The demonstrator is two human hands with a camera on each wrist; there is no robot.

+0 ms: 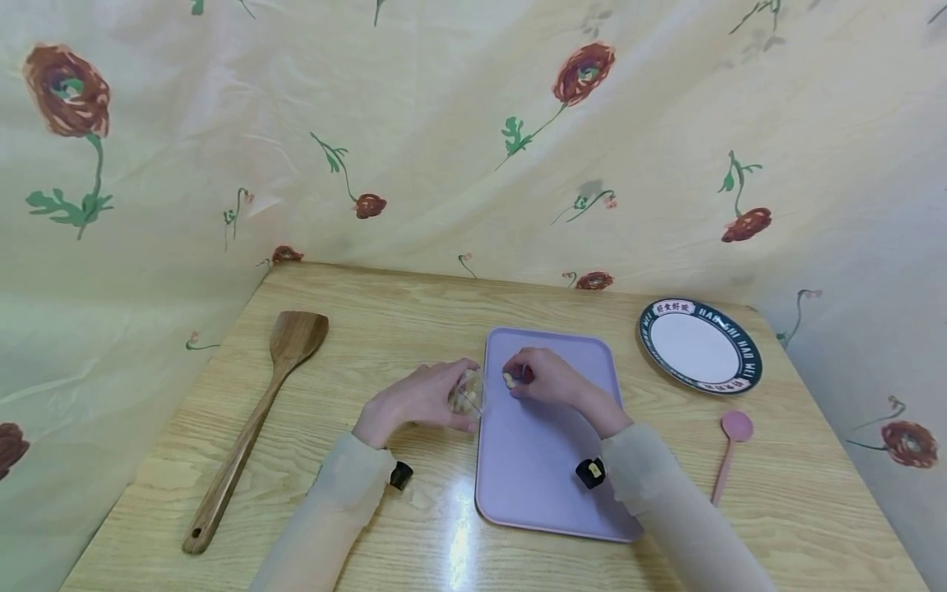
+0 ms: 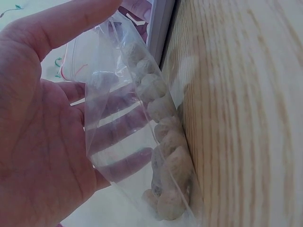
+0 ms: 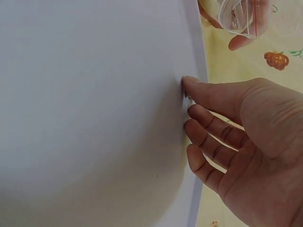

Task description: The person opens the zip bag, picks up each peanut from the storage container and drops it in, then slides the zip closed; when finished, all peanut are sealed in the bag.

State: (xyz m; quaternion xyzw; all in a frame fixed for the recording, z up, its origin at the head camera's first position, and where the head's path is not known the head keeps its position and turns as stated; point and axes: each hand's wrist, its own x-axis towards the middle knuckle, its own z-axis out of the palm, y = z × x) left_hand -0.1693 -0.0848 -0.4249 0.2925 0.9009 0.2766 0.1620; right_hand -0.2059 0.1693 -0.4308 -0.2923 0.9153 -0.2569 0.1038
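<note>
My left hand (image 1: 425,399) is wrapped round a clear zip bag (image 1: 468,393) beside the left edge of the lilac tray (image 1: 551,460). Inside the bag, several peanuts (image 2: 173,165) in their shells are lined up along its lower side, close to the tabletop. My right hand (image 1: 546,378) is over the upper left part of the tray, thumb and fingertips pinching a small pale peanut (image 1: 509,380). In the right wrist view the fingertips come right down at the tray surface and mostly hide the peanut.
To the left lies a long wooden spatula (image 1: 259,411). A dark-rimmed white plate (image 1: 695,349) is at the back right, with a pink spoon (image 1: 736,426) in front of it, partly behind the right sleeve. A flowered cloth (image 1: 444,148) hangs behind the wooden table (image 1: 370,312).
</note>
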